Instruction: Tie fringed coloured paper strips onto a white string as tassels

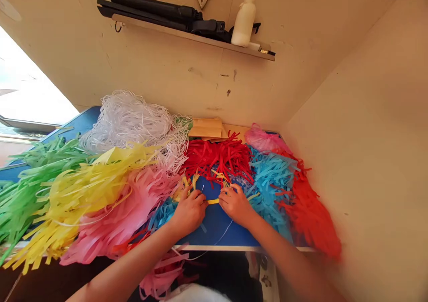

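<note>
Yellow strip (213,201) runs crosswise, short span bridging left hand (189,210) and right hand (236,204), both pinching it, neither clearly nearer, above blue tabletop (219,230).

Table (217,230): strip piles (100,181) at left and right; cord heap (130,119), left rear; apparent packet (206,128), centre rear. Shelf (187,35) above, bottle (243,25) toward its right end
</note>
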The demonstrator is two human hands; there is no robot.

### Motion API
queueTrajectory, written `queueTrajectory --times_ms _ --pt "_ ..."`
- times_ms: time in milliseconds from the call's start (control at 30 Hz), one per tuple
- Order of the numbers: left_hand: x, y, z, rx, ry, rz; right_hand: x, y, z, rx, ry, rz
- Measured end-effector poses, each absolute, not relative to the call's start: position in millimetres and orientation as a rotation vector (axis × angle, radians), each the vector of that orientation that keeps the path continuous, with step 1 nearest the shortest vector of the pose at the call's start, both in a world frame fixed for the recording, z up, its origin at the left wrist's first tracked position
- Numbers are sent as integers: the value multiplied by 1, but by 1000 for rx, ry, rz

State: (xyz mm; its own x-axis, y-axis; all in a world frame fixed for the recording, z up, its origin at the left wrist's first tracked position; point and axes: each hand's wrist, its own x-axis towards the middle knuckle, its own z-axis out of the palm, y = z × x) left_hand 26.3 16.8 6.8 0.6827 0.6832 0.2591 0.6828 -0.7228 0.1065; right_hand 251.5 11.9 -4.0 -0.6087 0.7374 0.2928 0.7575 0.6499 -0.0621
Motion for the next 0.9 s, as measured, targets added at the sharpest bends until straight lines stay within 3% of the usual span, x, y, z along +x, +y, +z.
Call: queueTrajectory --times_ms 167,433,733,900 --pt "32 20 9 2874 1232 486 242 17 3 -1338 -2502 1" --pt "26 15 5 2835 1261 476 226 -3 -15 -1321 -2502 -168" --pt "12 20 9 2632 1357 383 251 2 -12 -1619 -2321 277" --pt "27 25 13 2612 1474 304 240 16 -2 -1764 -2272 295"
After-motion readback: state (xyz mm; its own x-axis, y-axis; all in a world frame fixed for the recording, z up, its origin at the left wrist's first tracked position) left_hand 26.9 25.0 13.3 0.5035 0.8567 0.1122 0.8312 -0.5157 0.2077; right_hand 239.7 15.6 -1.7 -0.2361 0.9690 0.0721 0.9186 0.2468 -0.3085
